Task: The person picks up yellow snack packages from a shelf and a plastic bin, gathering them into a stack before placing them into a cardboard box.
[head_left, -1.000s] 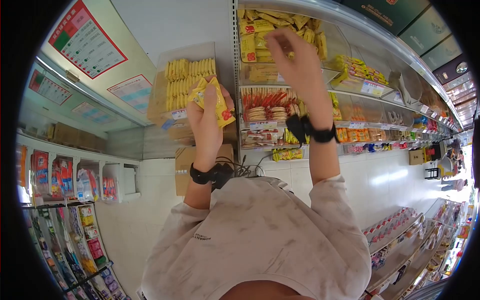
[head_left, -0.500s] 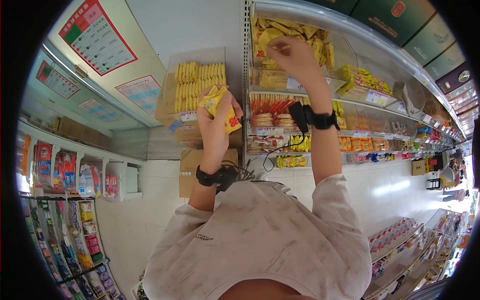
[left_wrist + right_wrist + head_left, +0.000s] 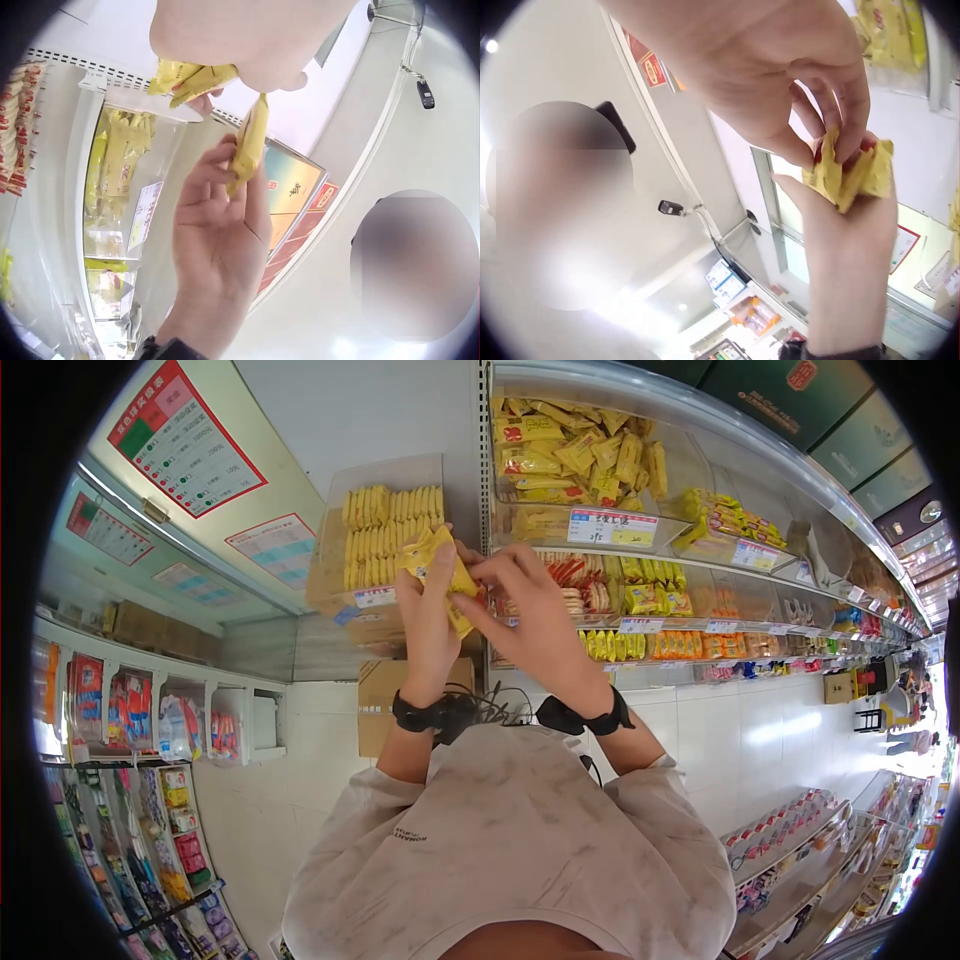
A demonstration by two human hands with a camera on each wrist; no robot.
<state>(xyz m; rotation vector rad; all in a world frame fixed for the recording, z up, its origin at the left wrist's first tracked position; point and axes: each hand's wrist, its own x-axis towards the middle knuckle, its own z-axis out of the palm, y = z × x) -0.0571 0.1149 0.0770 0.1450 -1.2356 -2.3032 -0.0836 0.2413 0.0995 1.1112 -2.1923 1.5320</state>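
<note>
Several yellow snack packets are gathered in my left hand, which grips them in front of the left-hand bin. Beside it is my right hand, pinching one more yellow packet between thumb and fingers. The right wrist view has that pinched packet right against the packets in the left palm. From the left wrist camera, two held packets stick out below the left hand, whose fingers are mostly hidden there.
A clear bin of neatly rowed yellow packets stands behind the left hand. To the right, a shelf bin holds loose yellow packets behind a price tag. Lower shelves carry other wrapped snacks. A cardboard box sits below.
My right hand has come down and left from the upper bin of loose packets to my left hand, bringing a packet. The left hand keeps its grip near the same spot.
</note>
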